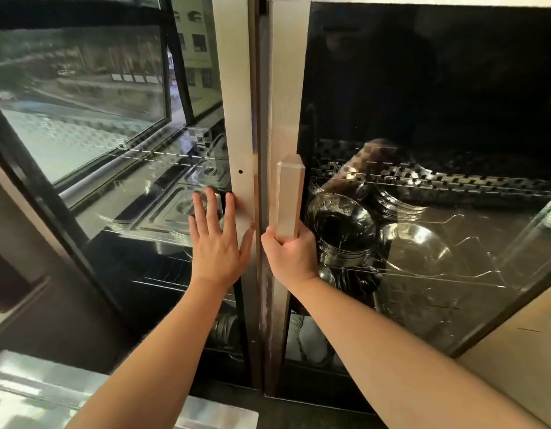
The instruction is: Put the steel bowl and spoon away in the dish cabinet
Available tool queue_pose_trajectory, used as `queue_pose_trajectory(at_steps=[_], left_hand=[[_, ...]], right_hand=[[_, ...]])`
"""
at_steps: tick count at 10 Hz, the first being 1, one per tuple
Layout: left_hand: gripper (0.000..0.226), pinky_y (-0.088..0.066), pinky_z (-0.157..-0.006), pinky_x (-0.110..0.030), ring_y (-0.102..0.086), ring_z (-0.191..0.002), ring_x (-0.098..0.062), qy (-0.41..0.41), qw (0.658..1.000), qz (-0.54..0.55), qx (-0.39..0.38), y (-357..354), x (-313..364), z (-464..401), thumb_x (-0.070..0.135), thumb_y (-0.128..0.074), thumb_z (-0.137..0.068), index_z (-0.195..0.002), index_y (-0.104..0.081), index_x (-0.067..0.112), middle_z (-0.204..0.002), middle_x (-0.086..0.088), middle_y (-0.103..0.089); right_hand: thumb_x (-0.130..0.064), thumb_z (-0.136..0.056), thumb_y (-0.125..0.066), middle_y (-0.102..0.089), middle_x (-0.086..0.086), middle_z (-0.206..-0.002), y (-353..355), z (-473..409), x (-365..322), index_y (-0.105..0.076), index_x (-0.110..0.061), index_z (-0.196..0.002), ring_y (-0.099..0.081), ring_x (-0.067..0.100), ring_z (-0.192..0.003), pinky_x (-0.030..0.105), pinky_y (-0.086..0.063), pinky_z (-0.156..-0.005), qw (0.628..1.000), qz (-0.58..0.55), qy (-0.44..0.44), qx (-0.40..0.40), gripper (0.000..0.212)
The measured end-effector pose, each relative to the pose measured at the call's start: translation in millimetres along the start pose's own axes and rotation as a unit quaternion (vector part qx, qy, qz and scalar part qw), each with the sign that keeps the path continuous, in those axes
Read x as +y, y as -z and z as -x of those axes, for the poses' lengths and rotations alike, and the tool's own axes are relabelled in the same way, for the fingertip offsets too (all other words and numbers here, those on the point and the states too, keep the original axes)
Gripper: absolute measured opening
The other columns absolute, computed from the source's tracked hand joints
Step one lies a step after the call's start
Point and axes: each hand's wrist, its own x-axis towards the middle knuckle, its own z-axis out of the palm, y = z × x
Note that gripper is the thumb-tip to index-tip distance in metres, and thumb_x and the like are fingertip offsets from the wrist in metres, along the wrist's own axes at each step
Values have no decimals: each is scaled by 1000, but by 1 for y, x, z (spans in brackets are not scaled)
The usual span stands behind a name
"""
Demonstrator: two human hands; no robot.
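Observation:
The dish cabinet stands right in front of me with two glass doors in steel frames. My left hand (217,239) lies flat and open against the left door's frame (234,119). My right hand (288,253) is closed around the lower end of the long steel handle (289,196) on the right door. Behind the right glass, a stack of steel bowls (342,227) and a single steel bowl (413,249) rest on a wire shelf. No spoon can be made out.
Steel trays (175,209) lie behind the left glass, which mirrors a street outside. White dishes (308,339) sit on a lower shelf. A steel counter (26,394) reaches in at the bottom left. A beige wall (512,351) borders the cabinet at right.

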Motion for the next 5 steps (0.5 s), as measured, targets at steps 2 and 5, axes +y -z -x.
queue_pose_trajectory(at_steps=[2, 5], left_hand=[[90, -21, -116, -59, 3, -154, -38, -19, 997, 34, -68, 41, -2, 1, 61, -47, -92, -160, -3, 23, -168, -16, -1], [46, -58, -84, -38, -68, -102, -17, -38, 991, 84, -93, 163, 40, -12, 55, -55, -92, -127, -60, 28, -121, 5, -69]], right_hand=[[-53, -75, -64, -70, -22, -72, 20, 6, -18, -68, -43, -73, -70, 3, -72, 31, -61, -68, 990, 11, -72, -121, 11], [-59, -83, -69, -63, -13, -107, 141, -29, -111, -59, -32, -124, -61, 5, -91, 26, -51, -76, 821, 370, -20, -435, 49]])
